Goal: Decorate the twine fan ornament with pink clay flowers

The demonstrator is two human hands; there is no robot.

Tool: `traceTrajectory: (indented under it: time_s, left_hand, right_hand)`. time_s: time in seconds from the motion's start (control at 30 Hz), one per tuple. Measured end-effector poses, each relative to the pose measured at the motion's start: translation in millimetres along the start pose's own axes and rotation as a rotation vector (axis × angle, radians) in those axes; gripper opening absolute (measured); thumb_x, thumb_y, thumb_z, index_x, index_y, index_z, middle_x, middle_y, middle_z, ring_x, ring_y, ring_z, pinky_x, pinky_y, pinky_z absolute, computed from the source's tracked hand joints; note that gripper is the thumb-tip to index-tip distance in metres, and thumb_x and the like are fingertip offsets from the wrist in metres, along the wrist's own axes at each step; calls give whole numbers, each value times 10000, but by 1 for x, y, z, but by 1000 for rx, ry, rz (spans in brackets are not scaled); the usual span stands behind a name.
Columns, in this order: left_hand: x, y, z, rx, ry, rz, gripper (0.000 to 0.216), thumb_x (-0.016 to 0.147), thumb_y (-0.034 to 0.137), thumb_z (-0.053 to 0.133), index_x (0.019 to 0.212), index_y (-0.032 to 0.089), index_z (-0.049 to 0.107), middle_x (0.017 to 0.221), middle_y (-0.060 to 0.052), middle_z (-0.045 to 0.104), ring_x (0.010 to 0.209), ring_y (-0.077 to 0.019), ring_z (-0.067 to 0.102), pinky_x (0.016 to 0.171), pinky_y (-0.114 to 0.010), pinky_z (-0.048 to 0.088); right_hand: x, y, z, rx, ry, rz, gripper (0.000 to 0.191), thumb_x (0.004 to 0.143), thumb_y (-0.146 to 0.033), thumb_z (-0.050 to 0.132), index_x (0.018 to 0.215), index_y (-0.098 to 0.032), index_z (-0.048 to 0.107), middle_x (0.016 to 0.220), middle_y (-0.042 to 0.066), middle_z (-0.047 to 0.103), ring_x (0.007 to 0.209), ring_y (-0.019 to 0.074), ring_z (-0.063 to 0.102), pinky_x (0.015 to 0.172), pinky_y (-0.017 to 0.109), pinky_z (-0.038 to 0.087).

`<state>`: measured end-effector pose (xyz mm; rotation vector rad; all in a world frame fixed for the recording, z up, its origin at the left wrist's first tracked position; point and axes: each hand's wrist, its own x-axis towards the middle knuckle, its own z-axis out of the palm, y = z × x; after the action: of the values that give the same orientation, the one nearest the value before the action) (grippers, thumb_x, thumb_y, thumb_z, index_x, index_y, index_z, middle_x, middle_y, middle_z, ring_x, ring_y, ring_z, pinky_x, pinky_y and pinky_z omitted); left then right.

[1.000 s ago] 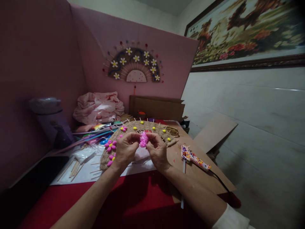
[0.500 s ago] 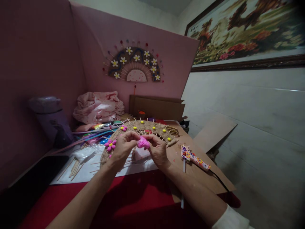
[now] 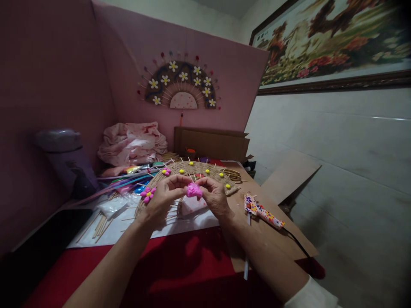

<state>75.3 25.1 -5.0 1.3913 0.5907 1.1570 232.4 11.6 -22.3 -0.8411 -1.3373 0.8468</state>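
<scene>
Between my two hands is a lump of bright pink modelling clay (image 3: 194, 190), its surface uneven. The fingers of my left hand (image 3: 165, 194) pinch its left side. My right hand (image 3: 214, 197) grips the other side with thumb and fingertips. Just behind and below them lies a fan-shaped piece wrapped in brown twine (image 3: 170, 171), with thin sticks poking out along its rim. Yellow clay dots (image 3: 207, 171) are spaced along it, and a pink flower with a yellow centre (image 3: 148, 194) sits near its left end. My hands cover part of the fan.
A flower-patterned glue gun (image 3: 263, 215) lies on the cardboard at right, its cord trailing off. Wooden sticks (image 3: 102, 226) and a plastic bag are at left, near a black flat object (image 3: 51, 233). A finished fan (image 3: 183, 81) hangs on the pink panel behind.
The pink clay has shifted very slightly to the right and changed shape a little between my fingers. Both hands keep their grip; the things on the table stay put.
</scene>
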Motion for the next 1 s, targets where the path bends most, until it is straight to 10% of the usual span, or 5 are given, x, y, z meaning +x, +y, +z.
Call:
traceTrajectory:
  time_s: [0.47, 1.0]
  left_hand:
    - [-2, 2, 5, 34, 61, 78, 162, 700, 149, 652, 857, 183, 674, 803, 4, 654, 738, -108, 589, 701, -222, 452]
    - [0, 10, 0, 910, -110, 325, 185, 819, 130, 436, 765, 165, 609, 769, -39, 623, 717, -148, 542, 673, -287, 430]
  right_hand:
    - [1, 2, -4, 52, -93, -164, 64, 665, -132, 621, 667, -190, 595, 729, -10, 574, 693, 121, 527, 643, 250, 435]
    - [1, 9, -8, -125, -65, -257, 117, 662, -79, 574, 690, -184, 617, 716, -6, 587, 675, 121, 539, 636, 253, 432]
